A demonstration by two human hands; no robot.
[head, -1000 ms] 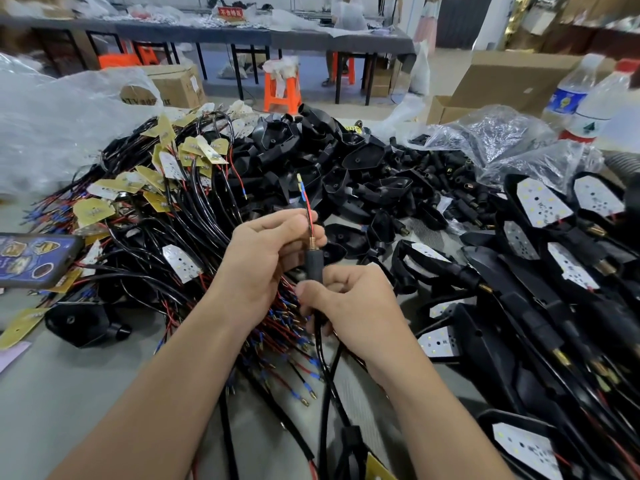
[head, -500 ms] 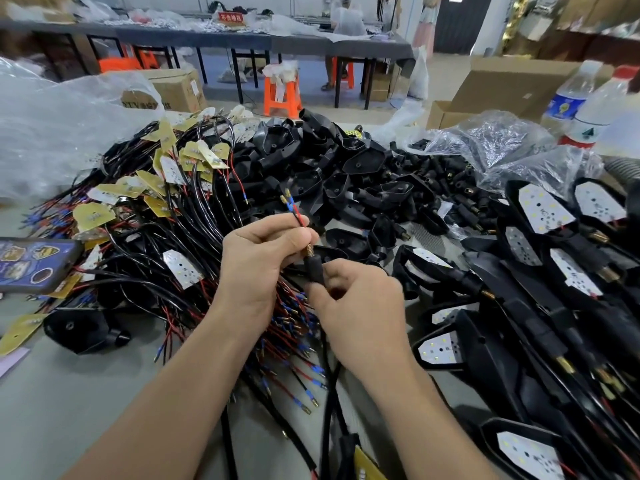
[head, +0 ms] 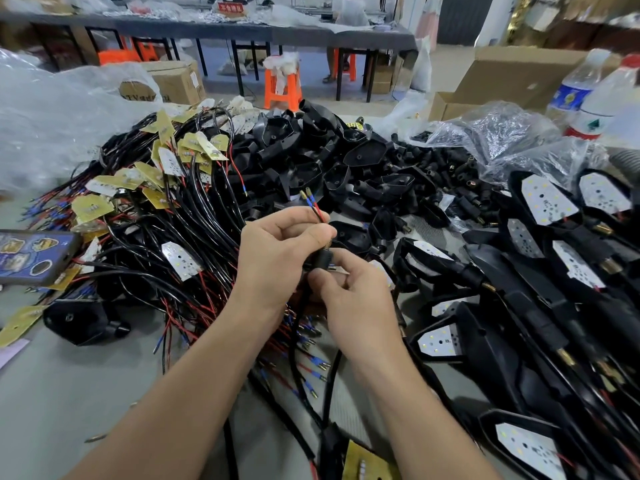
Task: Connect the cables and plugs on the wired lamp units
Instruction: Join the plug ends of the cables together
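Observation:
My left hand [head: 277,251] pinches a pair of thin red and black wires [head: 317,211] whose blue-sleeved brass tips stick up above my fingers. Just below, my right hand [head: 349,292] grips a black rubber stem [head: 322,259] with a brass threaded end; the wires run through it. A black cable [head: 298,341] hangs down from the stem between my forearms. A heap of wired yellow and white LED boards [head: 166,188] lies to the left. Black lamp housings [head: 311,157] are piled behind my hands.
Assembled lamp units with white LED boards [head: 547,202] fill the right side. A phone [head: 31,256] lies at the left edge. Plastic bags [head: 502,133] and two bottles [head: 588,98] stand at back right. Loose blue-tipped wires [head: 311,365] lie under my wrists on the grey table [head: 86,393].
The wire tips stick out less far above my left hand than before, and lean left. Both hands stay together over the stem, slightly lower.

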